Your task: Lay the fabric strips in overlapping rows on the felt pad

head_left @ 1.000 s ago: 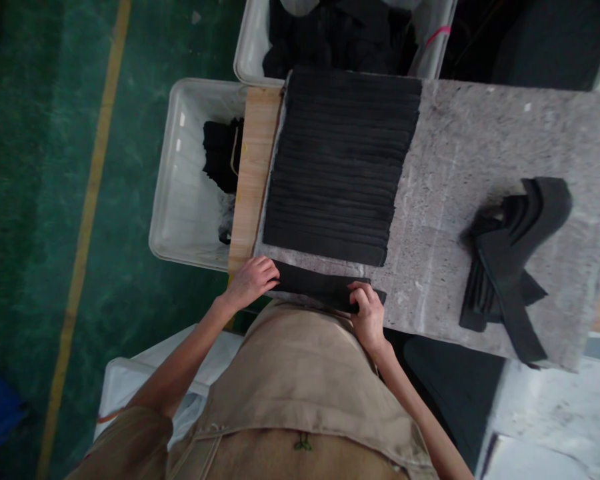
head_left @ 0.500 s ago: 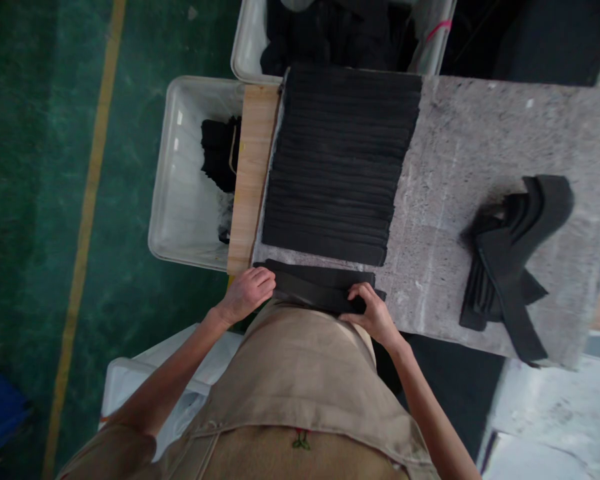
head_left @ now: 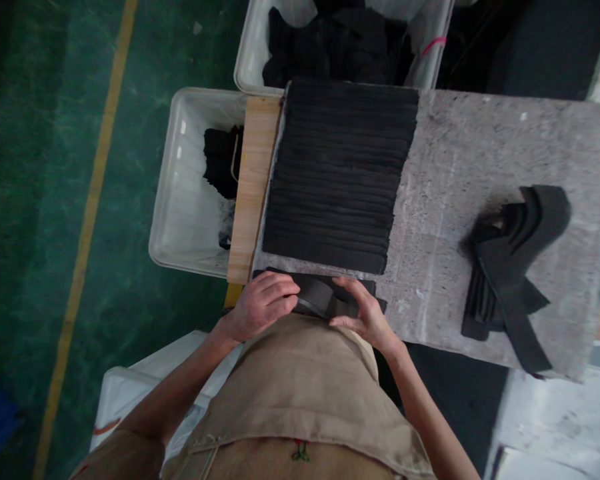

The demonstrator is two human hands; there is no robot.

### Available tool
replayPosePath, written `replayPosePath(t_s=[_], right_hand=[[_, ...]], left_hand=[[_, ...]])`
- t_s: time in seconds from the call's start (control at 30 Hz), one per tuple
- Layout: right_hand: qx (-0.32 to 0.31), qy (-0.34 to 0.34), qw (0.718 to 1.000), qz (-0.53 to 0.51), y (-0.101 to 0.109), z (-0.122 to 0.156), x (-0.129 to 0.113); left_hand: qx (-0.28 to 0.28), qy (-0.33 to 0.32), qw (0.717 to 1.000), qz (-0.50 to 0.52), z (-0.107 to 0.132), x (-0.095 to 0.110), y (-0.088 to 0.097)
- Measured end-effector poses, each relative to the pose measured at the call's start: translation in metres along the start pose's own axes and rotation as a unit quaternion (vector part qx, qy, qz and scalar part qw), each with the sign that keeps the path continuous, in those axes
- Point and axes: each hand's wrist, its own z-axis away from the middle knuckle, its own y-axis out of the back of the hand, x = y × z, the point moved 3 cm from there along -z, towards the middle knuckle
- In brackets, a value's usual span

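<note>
Hands: 2, i.e. left hand [head_left: 263, 303] + right hand [head_left: 363, 313]. Single black strip [head_left: 320, 293] at near edge of felt-topped table [head_left: 480, 153]: 1. Shingled row of black strips [head_left: 340, 173], far-left corner: 1 row, pcs too dark to count. Loose heap of black strips [head_left: 510, 267] nr right edge: 1 heap, pcs uncountable. White plastic bins: 3, i.e. side bin [head_left: 180, 200], far bin [head_left: 253, 47], near bin [head_left: 130, 393]. Wooden board [head_left: 253, 180]: 1. Yellow floor line [head_left: 93, 200]: 1.

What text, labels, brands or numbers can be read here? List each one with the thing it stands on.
No readable text anywhere.
The green mark on the tan apron: too small to read.
The black strip under the left hand and right hand, the black stack, the white bin: no lettering.
</note>
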Motion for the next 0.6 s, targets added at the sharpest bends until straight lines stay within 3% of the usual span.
replayPosePath(t_s=[0.07, 0.13, 0.23, 0.3, 0.43, 0.5, 0.6], right_hand=[[-0.031, -0.009, 0.996, -0.084, -0.005, -0.011, -0.012], [-0.063, -0.050, 0.981, -0.175, -0.010, -0.016, -0.018], [-0.016, -0.100, 0.954, -0.282, -0.011, -0.017, -0.021], [0.056, -0.108, 0.929, -0.351, -0.008, -0.017, -0.023], [0.183, -0.087, 0.867, -0.454, -0.003, -0.019, -0.025], [0.229, -0.086, 0.849, -0.468, 0.002, -0.020, -0.020], [0.287, -0.106, 0.836, -0.455, 0.014, -0.017, -0.001]], left_hand=[[-0.011, -0.025, 0.999, 0.033, -0.015, 0.009, 0.000], [0.014, -0.008, 0.998, 0.059, -0.027, 0.012, -0.002], [0.123, 0.136, 0.978, 0.103, -0.036, 0.007, -0.005], [0.138, 0.213, 0.949, 0.189, -0.038, 0.003, -0.014], [-0.052, 0.194, 0.908, 0.368, -0.045, 0.007, -0.044], [-0.133, 0.210, 0.899, 0.361, -0.042, 0.002, -0.053], [-0.199, 0.249, 0.894, 0.314, -0.031, -0.016, -0.053]])
